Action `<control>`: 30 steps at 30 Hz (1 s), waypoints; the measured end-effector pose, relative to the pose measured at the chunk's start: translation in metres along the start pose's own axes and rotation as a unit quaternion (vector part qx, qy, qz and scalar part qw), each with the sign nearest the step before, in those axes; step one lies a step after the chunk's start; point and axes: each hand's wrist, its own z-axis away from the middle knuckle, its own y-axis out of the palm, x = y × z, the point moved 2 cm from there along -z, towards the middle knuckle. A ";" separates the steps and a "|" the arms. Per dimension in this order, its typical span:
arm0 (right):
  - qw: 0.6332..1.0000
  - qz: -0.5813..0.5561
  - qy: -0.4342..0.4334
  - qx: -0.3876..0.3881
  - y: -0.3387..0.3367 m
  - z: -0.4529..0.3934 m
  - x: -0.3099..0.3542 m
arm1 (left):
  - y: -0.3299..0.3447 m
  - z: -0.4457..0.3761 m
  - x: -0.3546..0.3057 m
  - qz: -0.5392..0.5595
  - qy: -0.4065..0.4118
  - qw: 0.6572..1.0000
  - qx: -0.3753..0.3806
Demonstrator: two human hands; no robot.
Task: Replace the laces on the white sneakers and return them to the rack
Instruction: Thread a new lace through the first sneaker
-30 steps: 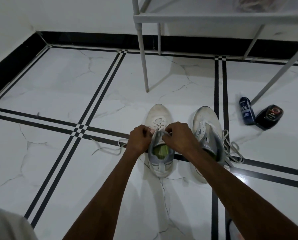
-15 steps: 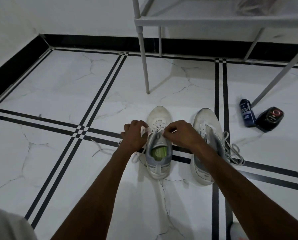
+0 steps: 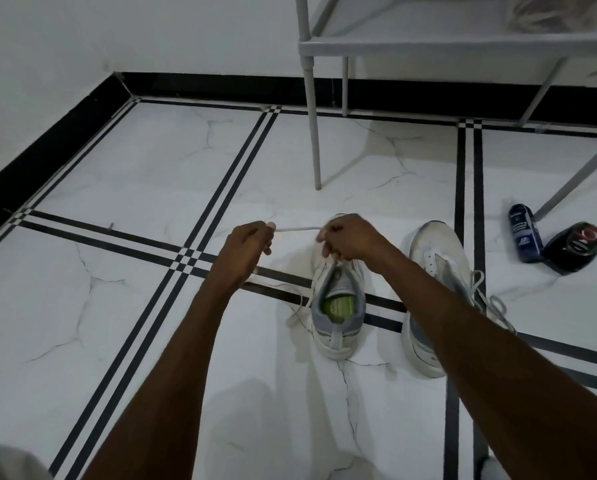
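Hands pinch one white lace [image 3: 295, 229] taut between them, left hand [image 3: 247, 244] left of the near-centre sneaker [image 3: 338, 306], right hand [image 3: 347, 239] over its toe, second sneaker [image 3: 435, 271] just right.

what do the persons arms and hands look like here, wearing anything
Both arms are bare from the frame's lower edge to the fingers: no sleeves, gloves, watch, bracelets or rings show. The left hand and right hand are seen from the back. A bit of pale grey cloth shows at the bottom left corner, perhaps clothing.
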 end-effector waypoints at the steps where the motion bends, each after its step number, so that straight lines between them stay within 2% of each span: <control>1: 0.998 -0.024 0.008 -0.062 -0.003 -0.002 -0.004 | -0.004 0.002 0.004 0.007 -0.006 1.000 -0.005; 2: 0.996 -0.045 0.006 -0.078 -0.002 -0.001 -0.007 | -0.004 0.003 0.008 0.003 -0.010 1.000 -0.005; 4: 0.998 -0.044 -0.041 0.005 0.012 0.008 0.000 | 0.003 0.004 0.012 -0.029 -0.013 0.999 0.012; 6: 0.992 0.019 -0.087 0.090 0.026 0.019 0.011 | 0.013 0.004 0.010 -0.054 -0.017 0.998 0.036; 8: 0.985 0.068 -0.099 0.125 0.031 0.021 0.018 | 0.018 0.005 0.009 -0.054 -0.013 0.997 0.045; 9: 0.988 0.071 -0.098 0.099 0.030 0.018 0.020 | 0.017 0.005 0.008 -0.049 -0.013 0.998 0.046; 12: 0.989 -0.019 -0.060 -0.132 0.008 0.004 0.011 | 0.009 0.006 0.012 -0.028 -0.026 0.999 0.035; 13: 0.982 -0.051 -0.056 -0.173 0.000 0.004 0.011 | 0.006 0.006 0.014 -0.021 -0.027 0.999 0.030; 14: 0.985 -0.065 -0.062 -0.150 -0.001 0.003 0.011 | 0.004 0.005 0.015 -0.022 -0.027 0.999 0.026; 16: 0.994 -0.006 -0.103 -0.023 0.008 0.008 0.020 | 0.006 0.004 0.014 -0.034 -0.021 0.999 0.027; 18: 0.986 0.069 -0.126 0.084 0.023 0.017 0.031 | 0.012 0.004 0.008 -0.044 -0.009 0.998 0.035; 19: 0.984 0.086 -0.132 0.087 0.028 0.018 0.032 | 0.014 0.005 0.006 -0.046 -0.003 0.998 0.039; 23: 0.983 0.087 -0.116 -0.109 0.014 0.002 0.018 | 0.005 0.005 0.013 -0.033 -0.009 0.999 0.016; 24: 0.983 0.080 -0.112 -0.117 0.010 0.001 0.016 | 0.002 0.005 0.015 -0.032 -0.010 0.999 0.009; 28: 0.985 0.091 -0.144 0.001 0.022 0.009 0.025 | 0.007 0.007 0.009 -0.078 0.018 0.997 0.018; 30: 0.980 0.113 -0.162 0.022 0.031 0.013 0.031 | 0.011 0.006 0.005 -0.081 0.030 0.996 0.022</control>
